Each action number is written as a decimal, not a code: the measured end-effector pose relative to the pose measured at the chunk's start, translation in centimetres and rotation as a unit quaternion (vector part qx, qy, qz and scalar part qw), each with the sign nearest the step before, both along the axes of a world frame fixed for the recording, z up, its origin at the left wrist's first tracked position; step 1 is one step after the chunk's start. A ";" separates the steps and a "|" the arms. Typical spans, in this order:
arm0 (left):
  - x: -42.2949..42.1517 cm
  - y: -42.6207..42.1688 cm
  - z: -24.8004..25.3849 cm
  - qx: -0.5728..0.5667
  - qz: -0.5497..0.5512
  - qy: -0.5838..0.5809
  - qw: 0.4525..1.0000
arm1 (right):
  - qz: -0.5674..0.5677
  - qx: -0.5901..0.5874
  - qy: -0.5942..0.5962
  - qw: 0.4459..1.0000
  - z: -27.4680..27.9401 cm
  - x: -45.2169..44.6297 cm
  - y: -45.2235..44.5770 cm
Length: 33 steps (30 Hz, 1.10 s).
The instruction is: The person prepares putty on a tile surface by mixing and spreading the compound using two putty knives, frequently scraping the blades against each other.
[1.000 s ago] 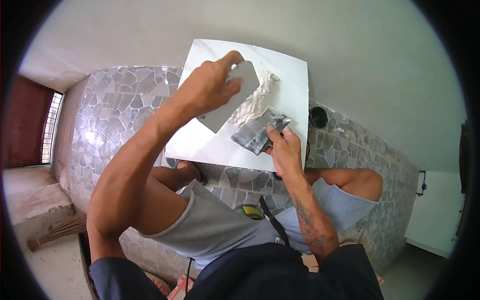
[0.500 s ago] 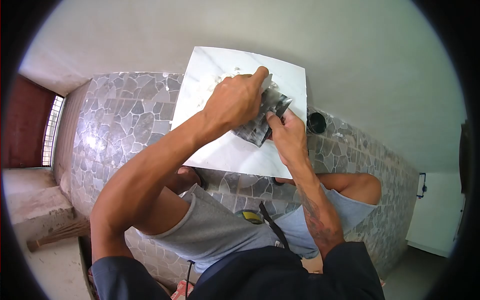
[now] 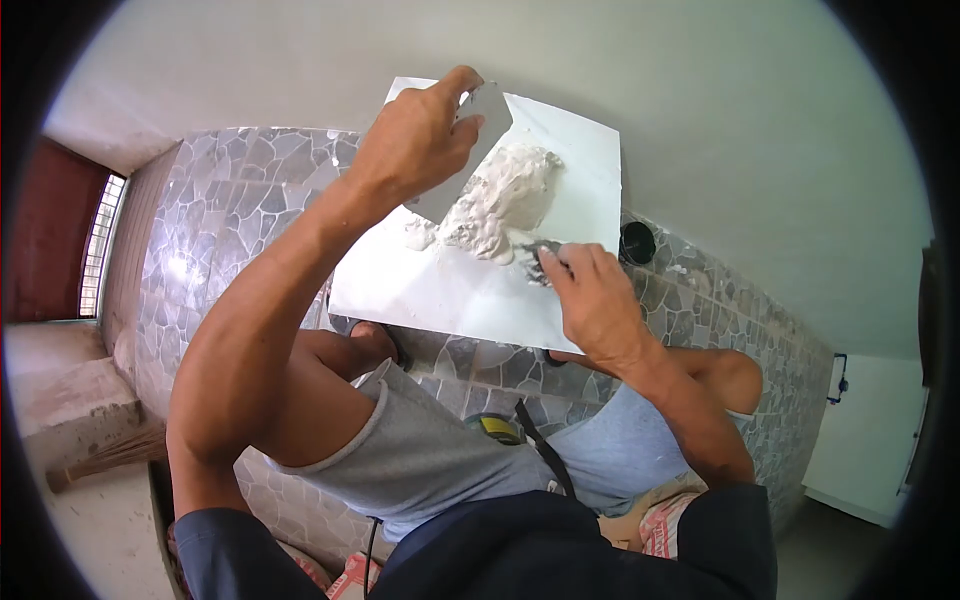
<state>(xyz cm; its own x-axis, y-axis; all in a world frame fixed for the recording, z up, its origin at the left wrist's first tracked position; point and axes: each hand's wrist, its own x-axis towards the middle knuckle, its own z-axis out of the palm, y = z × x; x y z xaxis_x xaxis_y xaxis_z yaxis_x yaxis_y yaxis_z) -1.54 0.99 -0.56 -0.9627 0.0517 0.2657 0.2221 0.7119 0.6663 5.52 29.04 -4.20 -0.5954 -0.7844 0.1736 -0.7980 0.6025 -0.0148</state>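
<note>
A mound of wet, whitish putty [image 3: 510, 195] lies on a white marble-patterned board [image 3: 450, 300] in front of me. My left hand [image 3: 420, 140] grips a flat grey scraper [image 3: 472, 165] by its upper edge, tilted against the left side of the mound. To the near right of the putty, my right hand [image 3: 605, 305] pinches a dark scraper [image 3: 540, 262] smeared with white paste, seen almost edge-on and close to the board. Smaller lumps of putty [image 3: 420, 232] sit left of the mound.
A black bucket [image 3: 637, 243] stands just right of the board, near the wall [image 3: 720, 130]. Stone-patterned tiles [image 3: 230, 220] cover the floor. A yellow-and-black round object [image 3: 497, 430] lies between my legs. Printed sacks [image 3: 665, 525] are beside me, and a broom [image 3: 110, 458] lies at left.
My hands have moved apart: the left up and left with the grey scraper, the right lower with the dark one. The dark scraper has turned nearly edge-on, and the putty mound now shows.
</note>
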 end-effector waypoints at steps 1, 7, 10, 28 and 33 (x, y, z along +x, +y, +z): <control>0.1 -0.2 -0.1 0.003 0.004 0.013 1.000 | 0.014 0.014 0.007 1.000 -0.4 0.6 -0.3; 0.6 -0.4 0.2 -0.009 -0.007 -0.006 1.000 | 0.044 0.127 0.025 0.991 -4.4 1.7 -0.3; 0.3 -0.7 -0.6 0.001 -0.024 0.014 1.000 | 0.038 0.120 -0.036 0.991 -1.5 1.4 0.0; 1.0 -0.4 0.6 0.009 -0.016 -0.025 1.000 | 0.074 0.146 0.042 0.986 -1.1 -0.9 -0.9; 1.1 -0.4 0.8 0.007 -0.018 0.006 1.000 | 0.066 0.162 0.083 0.981 -3.7 -1.1 -1.1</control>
<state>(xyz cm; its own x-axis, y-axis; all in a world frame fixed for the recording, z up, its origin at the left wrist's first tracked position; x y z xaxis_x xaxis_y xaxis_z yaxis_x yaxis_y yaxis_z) -0.42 0.60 0.22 -0.9572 0.0824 0.2773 0.2549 0.6939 0.6735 4.41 27.97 -7.94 -0.4701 -0.8825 -0.0111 -0.8445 0.4461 0.2963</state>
